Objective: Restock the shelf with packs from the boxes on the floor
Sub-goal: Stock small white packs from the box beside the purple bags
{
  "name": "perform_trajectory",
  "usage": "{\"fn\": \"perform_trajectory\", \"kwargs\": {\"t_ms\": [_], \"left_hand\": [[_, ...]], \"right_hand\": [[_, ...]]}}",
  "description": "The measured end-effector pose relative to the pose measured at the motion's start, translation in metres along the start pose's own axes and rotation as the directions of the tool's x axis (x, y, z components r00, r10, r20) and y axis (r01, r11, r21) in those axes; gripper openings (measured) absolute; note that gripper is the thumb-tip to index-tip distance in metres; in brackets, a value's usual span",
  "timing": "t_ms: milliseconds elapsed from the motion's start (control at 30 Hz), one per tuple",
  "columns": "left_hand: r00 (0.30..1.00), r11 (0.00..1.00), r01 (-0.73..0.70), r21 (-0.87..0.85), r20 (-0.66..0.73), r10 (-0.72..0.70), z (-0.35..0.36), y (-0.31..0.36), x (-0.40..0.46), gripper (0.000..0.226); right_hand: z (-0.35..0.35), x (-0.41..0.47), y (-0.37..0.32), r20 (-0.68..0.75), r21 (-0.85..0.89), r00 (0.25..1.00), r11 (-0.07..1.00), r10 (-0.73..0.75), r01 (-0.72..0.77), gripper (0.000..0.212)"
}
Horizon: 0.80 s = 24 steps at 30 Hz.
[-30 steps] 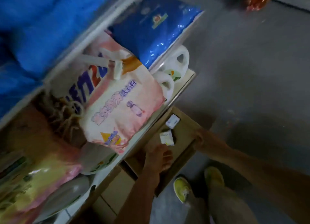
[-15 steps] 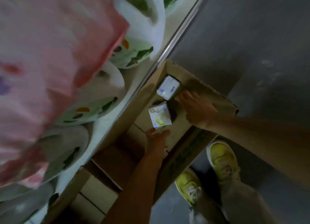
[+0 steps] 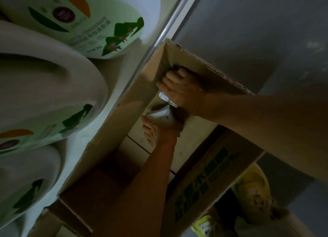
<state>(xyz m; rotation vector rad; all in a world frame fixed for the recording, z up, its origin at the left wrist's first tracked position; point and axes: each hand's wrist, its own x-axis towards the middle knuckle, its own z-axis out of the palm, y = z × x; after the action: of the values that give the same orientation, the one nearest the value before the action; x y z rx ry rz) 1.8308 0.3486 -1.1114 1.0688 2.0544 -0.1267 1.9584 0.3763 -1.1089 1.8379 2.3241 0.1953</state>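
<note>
An open cardboard box (image 3: 209,167) stands on the floor against the shelf, and both my hands are inside it. My right hand (image 3: 179,89) covers a small white and blue pack (image 3: 164,96) near the far corner, its fingers curled over it. My left hand (image 3: 156,132) holds another small white pack (image 3: 162,115) from below. The two packs lie close together. Most of each pack is hidden by the hands.
White detergent jugs (image 3: 53,87) with green labels fill the bottom shelf on the left, behind the metal shelf edge (image 3: 159,37). Another cardboard box (image 3: 74,217) sits nearer me. My yellow shoes (image 3: 252,192) stand on the grey floor (image 3: 257,32) at the lower right.
The view dropped down toward the box. My right hand reached deeper and closed over the blue and white pack. My left hand took hold of the other pack.
</note>
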Motion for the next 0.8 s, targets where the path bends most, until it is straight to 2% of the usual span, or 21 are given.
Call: {"fn": "perform_trajectory", "kwargs": {"t_ms": [67,133,200,333,400,500,600,700,800], "left_hand": [[0.999,1.000,0.028,-0.002,-0.041,-0.029,0.007,0.002,0.004,0.127],[0.999,1.000,0.022,-0.017,-0.046,-0.023,0.010,0.000,0.008,0.122],[0.999,1.000,-0.002,-0.012,-0.033,0.002,0.007,-0.006,0.012,0.117],[1.000,0.997,0.003,-0.073,-0.017,-0.004,-0.011,-0.017,0.011,0.113],[1.000,0.992,0.015,-0.122,-0.012,-0.017,-0.023,-0.020,0.000,0.111],[0.998,0.980,0.057,-0.189,-0.002,-0.058,-0.048,-0.026,-0.030,0.101],[0.987,0.935,0.152,-0.320,0.011,-0.157,-0.077,-0.034,-0.072,0.094],[0.975,0.887,0.217,-0.407,0.040,-0.220,-0.100,-0.031,-0.110,0.093],[0.977,0.851,0.212,-0.480,0.079,-0.199,-0.122,-0.018,-0.141,0.087]], "right_hand": [[0.002,0.001,0.004,-0.090,-0.086,0.994,0.995,-0.054,0.047,0.015],[0.004,0.001,0.006,-0.102,-0.095,0.989,0.991,-0.106,0.097,0.010],[0.001,0.001,0.006,-0.002,-0.089,0.992,0.988,-0.130,0.129,0.010],[-0.021,-0.015,-0.001,0.201,-0.021,0.968,0.987,-0.152,0.159,0.025],[-0.042,-0.023,-0.002,0.239,0.079,0.965,0.993,-0.109,0.093,0.029],[-0.069,-0.044,-0.007,0.378,0.184,0.925,0.983,-0.051,-0.021,0.057],[-0.105,-0.071,-0.009,0.430,0.297,0.902,0.938,0.037,-0.180,0.064],[-0.141,-0.092,-0.001,0.491,0.412,0.858,0.828,0.150,-0.381,0.064],[-0.179,-0.105,0.012,0.545,0.514,0.793,0.640,0.271,-0.572,0.064]]}}
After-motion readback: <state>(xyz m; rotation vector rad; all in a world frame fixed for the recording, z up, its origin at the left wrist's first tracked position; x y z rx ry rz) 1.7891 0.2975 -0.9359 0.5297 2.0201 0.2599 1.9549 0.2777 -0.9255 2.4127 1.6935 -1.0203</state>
